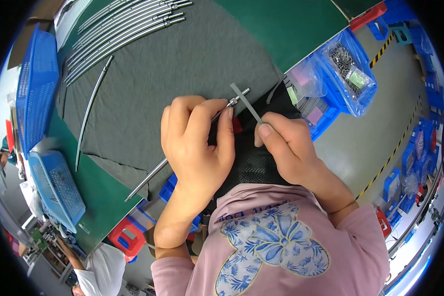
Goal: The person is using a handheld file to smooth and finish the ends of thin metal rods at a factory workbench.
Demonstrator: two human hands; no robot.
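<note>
My left hand [195, 133] is closed round a thin metal rod [155, 177], pinching it near its stepped end between thumb and fingers. The rod slants from the lower left up to the right, and part of it is hidden behind the hand. A flat, narrow grey strip [249, 106] is pinched between the thumb and fingers of my right hand [288, 145]. The strip crosses the rod's tip at an angle and appears to touch it; its exact kind does not show.
A grey cloth [182, 59] covers much of the green table [301, 24]. Several metal rods [123, 37] lie at the far left, with a single rod [91, 111] nearer. Blue baskets [56, 190] stand left; a blue bin [362, 93] of small metal parts is at right.
</note>
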